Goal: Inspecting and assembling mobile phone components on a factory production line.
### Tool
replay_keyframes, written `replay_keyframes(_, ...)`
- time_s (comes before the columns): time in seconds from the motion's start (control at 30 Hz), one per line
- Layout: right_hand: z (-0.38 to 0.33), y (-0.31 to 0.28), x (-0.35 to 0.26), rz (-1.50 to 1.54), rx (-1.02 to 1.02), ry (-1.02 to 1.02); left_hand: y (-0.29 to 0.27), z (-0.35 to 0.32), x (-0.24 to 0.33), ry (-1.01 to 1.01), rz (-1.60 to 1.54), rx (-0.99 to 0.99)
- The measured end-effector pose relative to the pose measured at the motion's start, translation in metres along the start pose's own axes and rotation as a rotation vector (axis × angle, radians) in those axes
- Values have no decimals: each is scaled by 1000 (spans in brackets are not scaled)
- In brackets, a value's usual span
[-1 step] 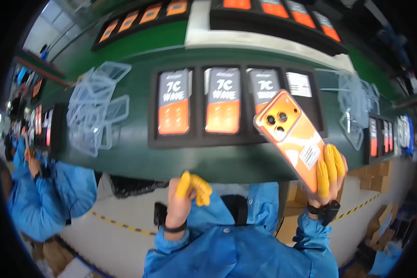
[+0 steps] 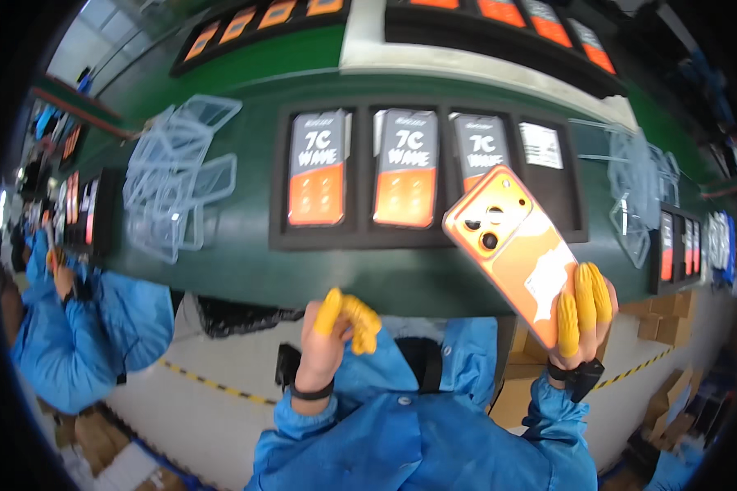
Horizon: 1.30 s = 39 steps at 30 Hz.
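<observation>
My right hand (image 2: 583, 315), with yellow finger cots, grips the lower end of an orange smartphone (image 2: 512, 245). Its back faces up, showing the camera lenses and a white label washed out by glare. The phone tilts to the left and covers part of a black foam tray (image 2: 352, 239). In that tray lie packages in grey and orange, among them one package (image 2: 317, 168) at the left; the rightmost slot shows a white label (image 2: 540, 146). Nearer me, my left hand (image 2: 327, 340) hangs before the table edge, its cot-covered fingers curled and nothing visible in them.
Clear plastic frames (image 2: 168, 176) are piled left of the tray, and more clear frames (image 2: 635, 184) sit to its right. Further trays (image 2: 499, 41) stand at the back. On the left a co-worker's blue sleeve (image 2: 98, 327) shows. Cardboard boxes (image 2: 667, 319) lie at the lower right.
The view has shifted slightly, so the tray appears higher and further right. The phone has turned a little in my right hand's grip, and glare now covers its label.
</observation>
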State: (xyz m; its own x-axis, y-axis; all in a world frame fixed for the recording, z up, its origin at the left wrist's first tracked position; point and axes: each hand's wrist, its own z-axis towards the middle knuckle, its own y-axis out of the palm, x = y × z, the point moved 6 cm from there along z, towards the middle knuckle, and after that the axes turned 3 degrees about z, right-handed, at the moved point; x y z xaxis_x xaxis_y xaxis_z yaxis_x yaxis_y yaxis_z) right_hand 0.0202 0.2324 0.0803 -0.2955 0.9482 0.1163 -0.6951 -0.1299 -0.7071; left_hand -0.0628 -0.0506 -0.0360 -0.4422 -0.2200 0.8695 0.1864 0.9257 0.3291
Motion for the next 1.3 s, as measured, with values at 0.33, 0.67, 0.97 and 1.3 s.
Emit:
replay_keyframes(0.33,-40,-21,-29,255,13,-45,9,13,11,10,-61,-78)
replay_keyframes(0.67,-23,-23,-44,317,-24,-18,12,13,7,34,-108,-180)
replay_keyframes(0.97,-38,79,64,1224,468,1317,-20,2,9,139,77,42)
replay_keyframes(1.3,-30,106,105,1364,504,1514,-35,-8,17,336,249,138)
